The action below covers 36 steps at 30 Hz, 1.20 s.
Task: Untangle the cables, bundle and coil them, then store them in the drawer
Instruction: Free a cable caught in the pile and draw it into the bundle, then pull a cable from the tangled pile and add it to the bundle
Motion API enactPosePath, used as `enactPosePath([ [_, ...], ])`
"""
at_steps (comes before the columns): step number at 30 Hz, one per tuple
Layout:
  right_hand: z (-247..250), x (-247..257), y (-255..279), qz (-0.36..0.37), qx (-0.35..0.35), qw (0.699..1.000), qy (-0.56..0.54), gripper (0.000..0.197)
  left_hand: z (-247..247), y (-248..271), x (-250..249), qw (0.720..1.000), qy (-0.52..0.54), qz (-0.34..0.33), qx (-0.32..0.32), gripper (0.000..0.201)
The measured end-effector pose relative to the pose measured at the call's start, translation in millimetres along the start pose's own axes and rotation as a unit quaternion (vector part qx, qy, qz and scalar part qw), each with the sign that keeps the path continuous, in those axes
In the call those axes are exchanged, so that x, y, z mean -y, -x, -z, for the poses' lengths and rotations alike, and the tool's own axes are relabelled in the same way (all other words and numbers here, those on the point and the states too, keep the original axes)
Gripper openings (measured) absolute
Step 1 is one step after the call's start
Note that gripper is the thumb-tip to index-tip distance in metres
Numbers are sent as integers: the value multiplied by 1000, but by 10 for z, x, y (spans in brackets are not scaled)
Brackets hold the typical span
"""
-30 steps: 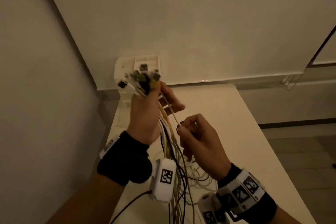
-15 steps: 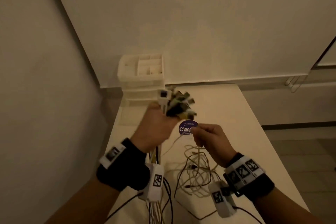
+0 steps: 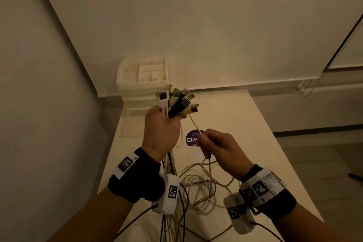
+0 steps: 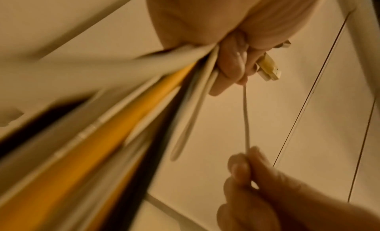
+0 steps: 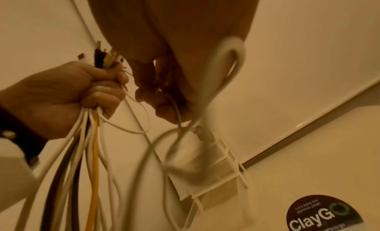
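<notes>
Two hands at work: left hand at ten o'clock, right hand at two. One cable bundle, one drawer unit, one round sticker.

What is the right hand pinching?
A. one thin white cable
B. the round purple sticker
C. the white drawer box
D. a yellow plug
A: the right hand pinches one thin white cable that runs taut up to the bundle of cables gripped in the left hand; the sticker lies flat on the table.
</notes>
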State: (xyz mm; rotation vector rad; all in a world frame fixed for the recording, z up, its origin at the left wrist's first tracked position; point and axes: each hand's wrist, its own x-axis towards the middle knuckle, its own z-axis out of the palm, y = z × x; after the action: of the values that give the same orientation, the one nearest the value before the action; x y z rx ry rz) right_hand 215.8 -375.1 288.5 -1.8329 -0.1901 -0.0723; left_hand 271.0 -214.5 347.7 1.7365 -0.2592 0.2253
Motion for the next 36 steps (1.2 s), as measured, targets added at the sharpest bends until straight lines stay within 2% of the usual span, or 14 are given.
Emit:
enactPosePath([
  [4,-33,-153,-56,-3,34,999,34,24,146,-127,-88,989,104,8,-106,18],
  [7,-58,-415,-11,-37,40,996,75,27,296,-233,-134,970,172,9,-169,19],
  [11,-37,-509,4,-86,-52,995,30,28,445,-270,35,977,79,40,-192,15],
  [14,-31,-426,-14,-151,-121,977,-91,28,575,-242,186,971,0,35,-235,33],
  [15,-18,-397,-23,-171,-131,966,-141,27,584,-210,172,974,-10,19,-225,34],
  [17,12,-317,-35,-196,-122,950,-211,26,492,-119,74,988,-8,-2,-153,17],
  [19,12,-185,-52,-190,-89,952,-224,25,297,41,-13,999,-42,-24,24,9],
  [21,-2,-37,-74,-173,-57,961,-208,24,101,141,57,985,-103,-27,138,24],
  [23,-11,105,-97,-154,-34,972,-176,24,-3,161,138,980,-128,-3,154,28],
  [25,13,174,-100,-138,-29,979,-148,22,-74,151,156,976,-148,1,159,21],
  [29,68,165,-19,-138,-31,979,-149,16,-95,112,155,950,-244,-34,191,25],
  [32,63,87,-5,-119,-18,986,-114,16,-124,96,106,953,-264,-45,144,19],
  [34,56,-19,10,-111,0,992,-57,18,-99,22,-2,975,-213,-37,46,16],
  [36,57,-185,93,-107,1,994,-33,18,6,-119,-143,983,-165,-47,-58,12],
])
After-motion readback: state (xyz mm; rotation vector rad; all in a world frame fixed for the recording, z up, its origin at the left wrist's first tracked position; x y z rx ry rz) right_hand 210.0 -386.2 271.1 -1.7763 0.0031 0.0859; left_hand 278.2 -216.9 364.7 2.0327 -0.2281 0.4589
